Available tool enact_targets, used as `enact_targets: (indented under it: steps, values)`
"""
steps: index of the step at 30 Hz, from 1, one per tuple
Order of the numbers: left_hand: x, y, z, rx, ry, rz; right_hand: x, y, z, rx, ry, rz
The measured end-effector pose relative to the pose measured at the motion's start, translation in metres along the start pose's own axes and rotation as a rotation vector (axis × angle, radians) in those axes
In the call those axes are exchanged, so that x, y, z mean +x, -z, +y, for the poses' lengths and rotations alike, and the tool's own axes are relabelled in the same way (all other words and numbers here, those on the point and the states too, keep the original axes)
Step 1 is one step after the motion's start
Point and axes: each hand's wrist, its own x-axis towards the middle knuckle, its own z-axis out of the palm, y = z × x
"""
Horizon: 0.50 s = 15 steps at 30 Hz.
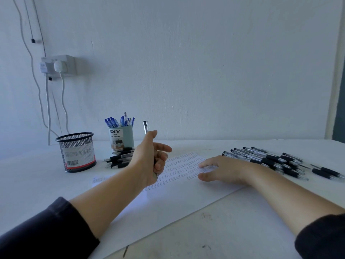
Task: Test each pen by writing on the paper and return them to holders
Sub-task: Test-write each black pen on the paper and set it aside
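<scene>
My left hand (151, 157) grips a black pen (145, 127) upright, its tip pointing down just above the white paper (168, 200). Rows of small written marks cover the paper's far half. My right hand (222, 170) rests flat on the paper's right side, fingers straight. A black mesh holder (76, 152) stands at the left. A light teal holder (121, 139) behind my left hand is full of blue pens. A small pile of black pens (120, 159) lies at the teal holder's foot. Several more black pens (270, 159) lie spread at the right.
A wall socket (59, 65) with a white plug and hanging cables sits on the wall at the left. The white table (233, 230) has scuff marks near its front. A doorway edge shows at the far right.
</scene>
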Motion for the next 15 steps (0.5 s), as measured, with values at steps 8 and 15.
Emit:
enact_targets:
  steps: [8,15]
  values:
    - [0.0004,-0.0001,0.0001,-0.06,-0.032,0.008,0.0021,0.0001,0.0023,-0.001,0.007,-0.003]
    - [0.0037,-0.0008,-0.0041,0.007,-0.056,-0.001,0.0095,-0.0015,0.0056,0.048,0.007,0.089]
